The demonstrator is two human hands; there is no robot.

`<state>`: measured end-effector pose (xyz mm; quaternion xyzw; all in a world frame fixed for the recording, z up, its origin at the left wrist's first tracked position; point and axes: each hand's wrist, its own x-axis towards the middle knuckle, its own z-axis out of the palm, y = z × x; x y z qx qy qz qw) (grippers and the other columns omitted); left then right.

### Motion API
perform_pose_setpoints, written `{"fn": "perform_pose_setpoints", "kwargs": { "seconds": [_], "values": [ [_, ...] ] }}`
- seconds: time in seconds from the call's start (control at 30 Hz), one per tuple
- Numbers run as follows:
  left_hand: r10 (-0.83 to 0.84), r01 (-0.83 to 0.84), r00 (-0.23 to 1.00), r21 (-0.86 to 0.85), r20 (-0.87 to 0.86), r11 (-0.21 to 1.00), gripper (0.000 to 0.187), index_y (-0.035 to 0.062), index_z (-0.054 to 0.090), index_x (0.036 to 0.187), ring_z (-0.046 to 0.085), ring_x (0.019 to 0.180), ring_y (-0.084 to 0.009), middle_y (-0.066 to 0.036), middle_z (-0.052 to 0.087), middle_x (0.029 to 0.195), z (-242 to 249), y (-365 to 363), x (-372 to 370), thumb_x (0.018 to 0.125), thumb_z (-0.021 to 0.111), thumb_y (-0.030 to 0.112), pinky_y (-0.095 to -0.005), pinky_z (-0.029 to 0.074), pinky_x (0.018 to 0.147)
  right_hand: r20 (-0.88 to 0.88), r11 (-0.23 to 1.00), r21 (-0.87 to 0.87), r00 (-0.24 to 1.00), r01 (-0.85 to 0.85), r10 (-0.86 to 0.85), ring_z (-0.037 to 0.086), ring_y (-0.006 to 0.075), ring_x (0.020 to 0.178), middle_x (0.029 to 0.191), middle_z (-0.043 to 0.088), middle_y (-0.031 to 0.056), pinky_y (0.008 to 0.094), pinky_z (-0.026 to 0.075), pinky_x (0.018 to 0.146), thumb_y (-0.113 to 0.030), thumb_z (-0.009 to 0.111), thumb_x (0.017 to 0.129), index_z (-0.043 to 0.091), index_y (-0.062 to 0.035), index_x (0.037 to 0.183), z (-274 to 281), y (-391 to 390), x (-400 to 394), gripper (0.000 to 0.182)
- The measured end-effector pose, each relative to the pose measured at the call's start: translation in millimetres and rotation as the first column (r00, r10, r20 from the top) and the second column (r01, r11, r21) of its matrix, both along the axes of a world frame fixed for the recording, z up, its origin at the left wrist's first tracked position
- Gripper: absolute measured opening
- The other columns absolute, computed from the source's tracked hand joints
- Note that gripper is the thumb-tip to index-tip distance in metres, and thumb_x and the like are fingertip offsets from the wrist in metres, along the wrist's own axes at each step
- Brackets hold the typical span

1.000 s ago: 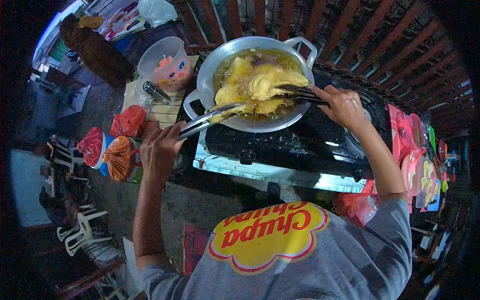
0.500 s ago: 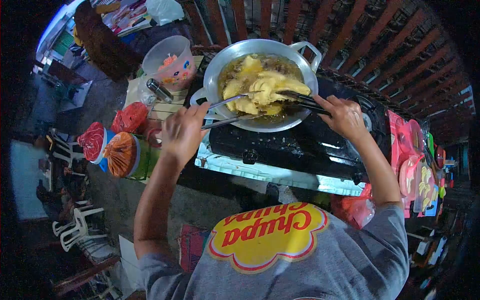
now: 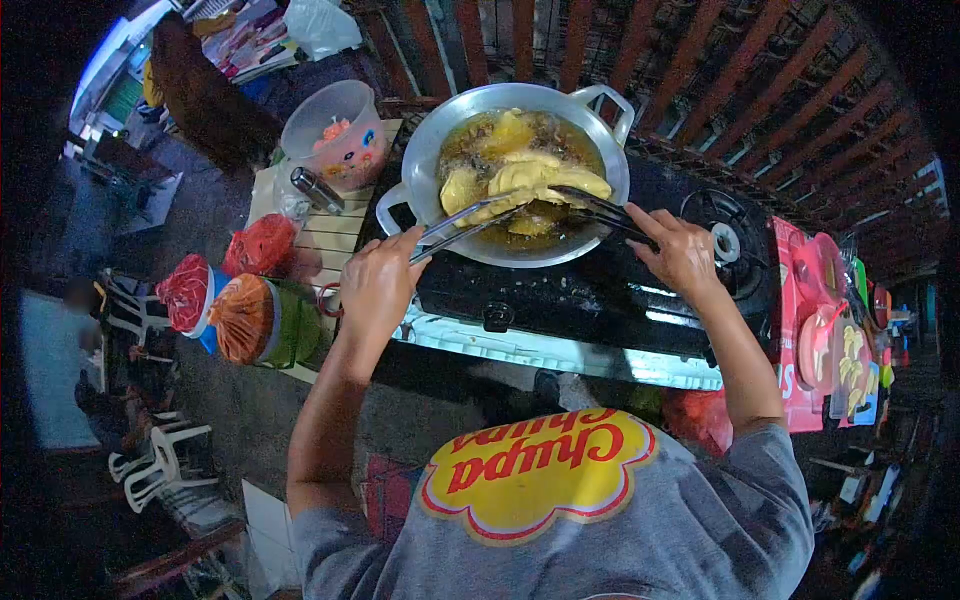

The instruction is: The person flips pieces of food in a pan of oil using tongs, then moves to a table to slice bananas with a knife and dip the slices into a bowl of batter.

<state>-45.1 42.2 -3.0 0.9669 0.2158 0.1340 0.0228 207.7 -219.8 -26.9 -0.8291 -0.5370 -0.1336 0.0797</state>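
Note:
A wide metal pan (image 3: 418, 150) of bubbling oil sits on a black stove (image 3: 580, 310), with yellow battered food (image 3: 525, 180) frying in it. My left hand (image 3: 380, 285) is closed round the ends of metal tongs (image 3: 455, 232), whose tips reach the food from the left. From the right, dark tongs (image 3: 610, 212) touch the same food; my right hand (image 3: 680, 250) grips their outer end. Both hands are outside the pan, near its front rim.
Left of the pan, a clear bowl (image 3: 325, 115) and a dark bottle (image 3: 316, 190) stand on a slatted surface. Several tied bags (image 3: 245, 315) are further left. A second burner (image 3: 725, 240) and pink trays (image 3: 820, 270) lie right. Wooden slats (image 3: 700, 90) stand behind.
The left tongs' arms have come closer together. The lifted food now lies lower and flatter in the pan. My right hand has moved slightly down and left.

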Motion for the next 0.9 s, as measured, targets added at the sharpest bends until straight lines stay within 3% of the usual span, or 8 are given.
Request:
{"fn": "perform_pose_setpoints", "kwargs": {
  "seconds": [0.2, 0.4, 0.5, 0.53, 0.57, 0.63, 0.7, 0.9],
  "values": [
    [-0.005, 0.005, 1.0, 0.008, 0.02, 1.0, 0.039, 0.0096, 0.059, 0.106, 0.063, 0.079, -0.0277, -0.008, 0.066, 0.09, -2.5, 4.9, -1.8, 0.071, 0.07, 0.021, -0.0344, 0.05, 0.072, -0.076, 1.0, 0.018, 0.997, 0.018, -0.016, 0.063, 0.0261, 0.071, 0.092, 0.062, 0.0055, 0.0364, 0.052, 0.061, -0.026, 0.071, 0.071, 0.053, -0.0205, 0.124, -2.9, 2.9, -0.6, 0.056],
    [-0.033, 0.033, 0.999, -0.004, -0.012, 0.999, 0.039, 0.0094, 0.058, 0.107, 0.062, 0.081, -0.0296, -0.01, 0.065, 0.089, 6.2, 15.0, 0.2, 0.071, 0.07, 0.018, -0.037, 0.049, 0.072, -0.143, 0.98, -0.185, 0.984, 0.077, -0.104, 0.063, 0.0294, 0.083, 0.101, 0.06, 0.0102, 0.0408, 0.052, 0.068, -0.033, 0.071, 0.067, 0.046, -0.0193, 0.128, 48.0, -9.3, -6.2, 0.067],
    [-0.051, 0.051, 0.999, 0.018, -0.017, 0.999, 0.038, 0.0089, 0.058, 0.106, 0.061, 0.081, -0.031, -0.011, 0.065, 0.089, 18.1, 14.7, 1.2, 0.071, 0.07, 0.017, -0.0385, 0.048, 0.073, -0.123, 0.973, -0.191, 0.98, 0.13, -0.155, 0.063, 0.0303, 0.084, 0.107, 0.06, 0.0112, 0.0407, 0.052, 0.069, -0.032, 0.072, 0.067, 0.048, -0.0202, 0.128, 63.0, -21.2, 9.6, 0.067],
    [-0.053, 0.053, 0.998, 0.02, -0.016, 0.998, 0.038, 0.0089, 0.058, 0.106, 0.061, 0.081, -0.031, -0.011, 0.065, 0.089, 20.6, 14.7, 1.5, 0.071, 0.07, 0.017, -0.0385, 0.048, 0.073, 0.027, 0.976, -0.153, 0.988, 0.156, -0.153, 0.063, 0.03, 0.081, 0.103, 0.06, 0.0108, 0.0402, 0.052, 0.068, -0.031, 0.072, 0.066, 0.05, -0.019, 0.126, 60.9, -22.9, 13.4, 0.065],
    [-0.046, 0.046, 0.999, -0.002, -0.016, 0.999, 0.037, 0.0087, 0.059, 0.105, 0.061, 0.081, -0.0311, -0.011, 0.065, 0.09, 23.1, 15.2, 2.2, 0.07, 0.07, 0.015, -0.0386, 0.048, 0.072, 0.03, 0.976, -0.15, 0.987, 0.161, -0.158, 0.063, 0.03, 0.081, 0.103, 0.06, 0.0108, 0.0402, 0.052, 0.068, -0.031, 0.072, 0.066, 0.05, -0.019, 0.126, 59.7, -20.3, 17.3, 0.065],
    [-0.045, 0.045, 0.999, -0.016, -0.01, 0.999, 0.037, 0.0084, 0.06, 0.104, 0.061, 0.081, -0.0311, -0.011, 0.065, 0.09, 25.3, 18.5, 3.4, 0.069, 0.07, 0.014, -0.0387, 0.048, 0.072, -0.008, 0.949, -0.272, 0.986, 0.16, -0.169, 0.062, 0.0295, 0.089, 0.103, 0.06, 0.0116, 0.0404, 0.05, 0.073, -0.029, 0.071, 0.067, 0.048, -0.0199, 0.127, 58.3, -10.9, 26.6, 0.064],
    [-0.118, 0.118, 0.988, 0.006, 0.095, 0.993, 0.036, 0.0085, 0.062, 0.102, 0.062, 0.082, -0.031, -0.011, 0.065, 0.091, 20.7, 26.0, 0.9, 0.067, 0.072, 0.011, -0.0384, 0.048, 0.07, 0.023, 0.954, -0.272, 0.992, 0.126, -0.125, 0.062, 0.029, 0.084, 0.097, 0.059, 0.0116, 0.0403, 0.05, 0.07, -0.029, 0.07, 0.069, 0.048, -0.0189, 0.126, 50.8, -0.7, 30.8, 0.062],
    [-0.159, 0.155, 0.979, 0.044, 0.125, 0.987, 0.04, 0.0076, 0.063, 0.102, 0.063, 0.074, -0.0298, -0.01, 0.066, 0.084, 18.1, 37.3, -2.0, 0.065, 0.075, 0.015, -0.0379, 0.049, 0.063, 0.101, 0.96, -0.278, 0.995, 0.02, 0.009, 0.063, 0.0251, 0.074, 0.091, 0.06, 0.008, 0.0375, 0.051, 0.062, -0.03, 0.069, 0.071, 0.053, -0.0172, 0.121, 32.8, 15.6, 40.2, 0.054]
  ]
}}
